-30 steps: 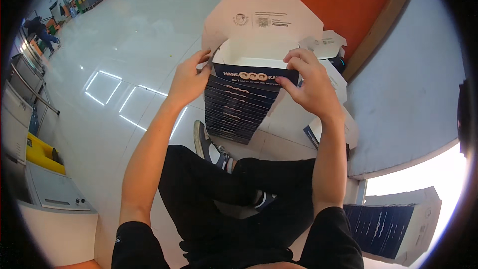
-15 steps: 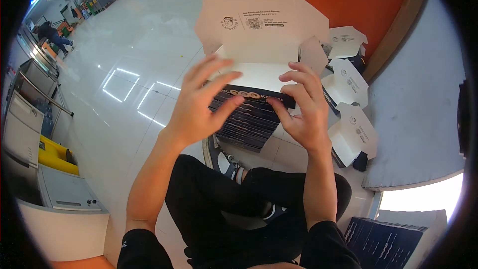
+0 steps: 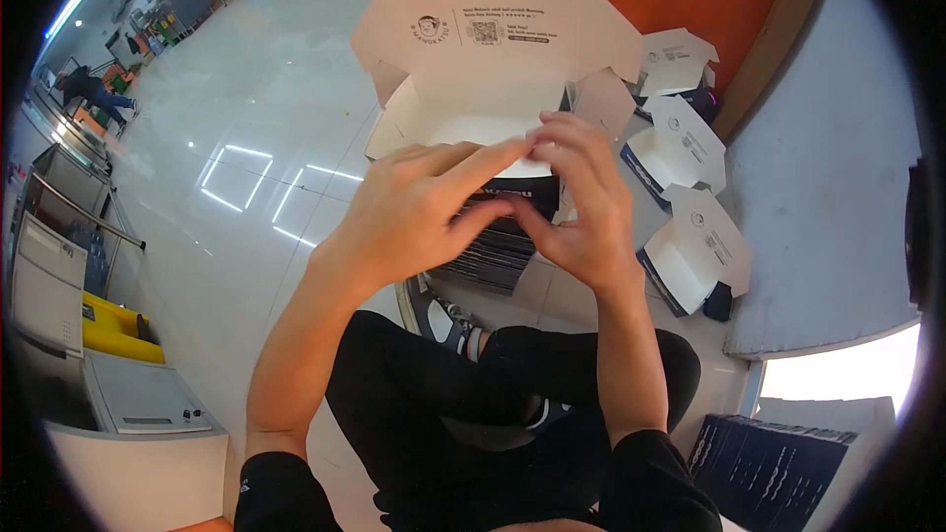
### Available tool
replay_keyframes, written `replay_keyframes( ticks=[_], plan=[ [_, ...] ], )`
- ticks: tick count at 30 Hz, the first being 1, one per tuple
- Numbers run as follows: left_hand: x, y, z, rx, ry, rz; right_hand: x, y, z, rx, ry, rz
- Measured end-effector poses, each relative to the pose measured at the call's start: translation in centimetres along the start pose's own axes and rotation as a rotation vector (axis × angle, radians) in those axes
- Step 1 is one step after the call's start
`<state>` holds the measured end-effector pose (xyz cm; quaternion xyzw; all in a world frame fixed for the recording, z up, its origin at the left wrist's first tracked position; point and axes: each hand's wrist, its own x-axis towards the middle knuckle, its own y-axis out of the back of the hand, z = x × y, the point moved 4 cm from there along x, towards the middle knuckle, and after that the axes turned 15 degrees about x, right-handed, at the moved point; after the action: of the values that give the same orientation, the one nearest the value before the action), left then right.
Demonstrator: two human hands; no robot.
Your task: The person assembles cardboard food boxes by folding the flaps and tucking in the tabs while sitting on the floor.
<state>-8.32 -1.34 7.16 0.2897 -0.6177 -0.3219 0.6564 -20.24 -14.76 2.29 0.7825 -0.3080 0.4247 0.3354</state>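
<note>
Right now I have both hands over the front edge of an opened navy-and-white cardboard food carton [image 3: 478,103], which sits in front of the crossed legs [image 3: 522,365], above a stack of flattened navy cartons [image 3: 488,261]. Its broad lid stands raised at the far side, printed face toward me, with side flaps spread. The left hand [image 3: 419,202] reaches across from its side, fingers together, thumb lower and pointing right; the right hand [image 3: 583,202] is by the near right corner, fingers curled. From my view the fingertips meet or overlap, and so do the thumbs. Each hand shows a moderate gap between thumb and fingers, with the dark front panel visible through it; I cannot tell whether either one pinches the cardboard. To the right I count three more opened cartons [image 3: 688,143] in a row on the glossy tiled floor [image 3: 296,118]. Another navy carton stack [image 3: 764,473] stands at lower right, and a sneaker [image 3: 432,320] is just beside the nearer stack.
</note>
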Motion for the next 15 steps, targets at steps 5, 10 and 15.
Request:
replay_keyframes(
  ticks=[5,10,15],
  plan=[
    [2.0,-1.6,0.5,0.054,-0.130,-0.172,-1.1,2.0,2.3,0.389,-0.204,0.283],
    [2.3,-1.2,0.5,0.237,-0.243,-0.086,-4.0,2.2,7.0,0.423,-0.544,0.039],
    [2.3,-1.2,0.3,0.282,-0.217,-0.075,-3.7,1.2,6.3,0.352,-0.426,-0.015]
  ],
)
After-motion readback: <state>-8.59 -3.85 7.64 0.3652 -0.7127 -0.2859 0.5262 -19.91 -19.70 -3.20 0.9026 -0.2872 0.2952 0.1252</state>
